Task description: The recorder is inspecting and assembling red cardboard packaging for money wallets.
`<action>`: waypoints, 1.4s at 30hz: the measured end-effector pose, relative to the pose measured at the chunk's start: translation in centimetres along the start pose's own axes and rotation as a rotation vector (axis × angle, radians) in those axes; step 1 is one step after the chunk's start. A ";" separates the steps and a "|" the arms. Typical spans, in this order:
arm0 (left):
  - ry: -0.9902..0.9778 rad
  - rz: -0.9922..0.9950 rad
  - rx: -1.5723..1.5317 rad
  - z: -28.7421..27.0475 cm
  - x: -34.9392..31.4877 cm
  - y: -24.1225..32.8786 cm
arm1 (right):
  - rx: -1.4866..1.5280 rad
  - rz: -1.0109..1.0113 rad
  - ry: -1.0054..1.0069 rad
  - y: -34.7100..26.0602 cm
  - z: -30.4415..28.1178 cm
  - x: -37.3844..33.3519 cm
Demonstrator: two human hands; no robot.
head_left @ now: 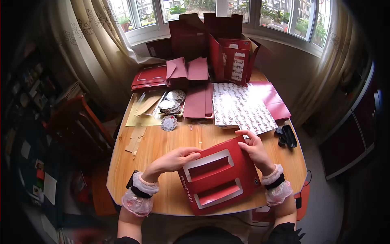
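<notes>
Head view, box position: the red two-window cardboard box [213,179] is lying tilted toward the wearer over the near part of the wood-grain worktop [162,140]; whether its lower edge is touching down cannot be told.
Box support, judged: steadying is probably working best with both hands bearing equally along the upper edge, so that the panel is not twisting.
Window strips, judged: the cut-outs are likely weakening the face; pressure is belonging on the solid margins.
Left hand [174,159]: fingers are closing lightly at the upper-left edge, the tips reaching the face beside the upper window; contact behind the panel is staying hidden.
Right hand [256,151]: fingers are gripping the upper-right corner, thumb pressing on the face, index finger extending past the edge.
Finger gap, both hands: spacing is apparently matching the box's thin edge.
</notes>
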State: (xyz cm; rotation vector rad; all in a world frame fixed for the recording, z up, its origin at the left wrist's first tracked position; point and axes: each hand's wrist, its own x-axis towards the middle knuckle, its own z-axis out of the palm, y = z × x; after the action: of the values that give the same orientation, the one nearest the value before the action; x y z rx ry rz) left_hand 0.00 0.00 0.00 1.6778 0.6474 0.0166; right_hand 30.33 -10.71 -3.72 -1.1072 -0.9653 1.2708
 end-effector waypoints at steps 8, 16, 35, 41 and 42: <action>0.029 0.091 -0.223 -2.1 -2.3 -0.6 | -0.027 0.004 -0.019 -0.8 0.5 0.0; 0.184 0.085 -0.410 -3.1 -3.0 -2.1 | 0.049 -0.074 0.134 -1.0 0.0 -0.5; 0.509 0.349 -0.435 4.4 1.7 -2.3 | 0.058 -0.129 0.271 -0.2 -0.8 0.5; 0.581 0.380 -0.483 5.2 1.2 -1.3 | 0.070 -0.147 0.318 -0.1 -0.8 0.2; 0.587 0.381 -0.489 5.3 1.1 -1.2 | 0.081 -0.141 0.307 -0.1 -0.8 0.1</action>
State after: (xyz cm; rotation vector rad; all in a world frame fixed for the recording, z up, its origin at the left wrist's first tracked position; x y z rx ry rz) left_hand 2.34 -4.25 -2.67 1.2842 0.6726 0.8977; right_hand 31.15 -10.64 -3.80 -1.1116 -0.7402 0.9828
